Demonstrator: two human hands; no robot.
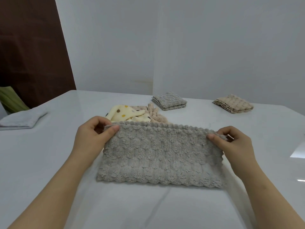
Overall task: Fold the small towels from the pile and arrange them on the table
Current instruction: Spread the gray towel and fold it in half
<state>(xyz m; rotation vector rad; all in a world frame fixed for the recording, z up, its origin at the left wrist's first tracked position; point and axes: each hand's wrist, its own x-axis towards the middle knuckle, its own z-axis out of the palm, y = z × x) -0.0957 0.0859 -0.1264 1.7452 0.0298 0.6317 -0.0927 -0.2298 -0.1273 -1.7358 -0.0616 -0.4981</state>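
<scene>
A fluffy grey towel (158, 154) lies before me on the white table (49, 154), its far edge lifted. My left hand (94, 134) pinches the far left corner and my right hand (231, 142) pinches the far right corner. Behind the towel sits the pile: a cream polka-dot towel (127, 113) and a pinkish-beige fluffy towel (153, 113), partly hidden by the raised edge. A folded grey towel (169, 101) and a folded beige towel (233, 103) rest farther back on the right.
A folded light grey cloth (23, 119) lies at the table's left edge, with something green (11, 100) behind it. A white wall (181, 47) stands right behind the table, and a dark brown panel (33, 47) at the left.
</scene>
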